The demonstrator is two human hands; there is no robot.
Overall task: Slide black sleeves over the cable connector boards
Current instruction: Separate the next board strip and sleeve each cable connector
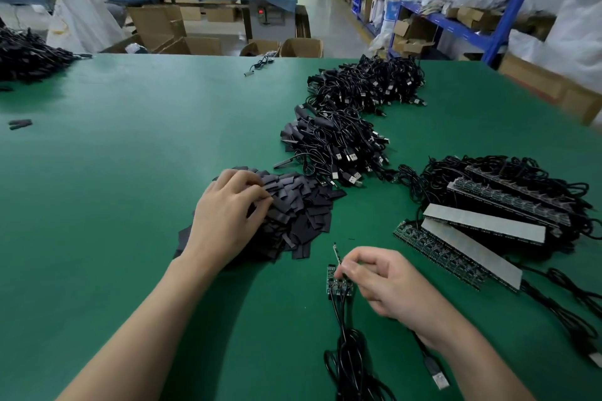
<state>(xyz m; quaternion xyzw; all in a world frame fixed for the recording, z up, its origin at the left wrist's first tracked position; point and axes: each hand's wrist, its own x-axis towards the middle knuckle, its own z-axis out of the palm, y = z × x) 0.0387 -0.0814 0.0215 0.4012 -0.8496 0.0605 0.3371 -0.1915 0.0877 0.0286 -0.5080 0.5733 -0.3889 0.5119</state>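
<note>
Plain green tabletop (114,172), no pattern. Matte black flat sleeves (299,205), heaped. Black coiled cables (335,140), silver plugs (350,156). Pale grey long strips (485,221). Blue steel shelving (514,10). Brown cardboard boxes (156,26).

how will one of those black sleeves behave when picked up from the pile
Probably light and floppy: the sleeves lie flat, thin and jumbled. Likely easy to pinch but apt to come up several at once, since they overlap under the left hand. The flattened mouth may need opening before the connector board fits.

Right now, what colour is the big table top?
The table top is plain green all over, which shows best in the head view.
</note>
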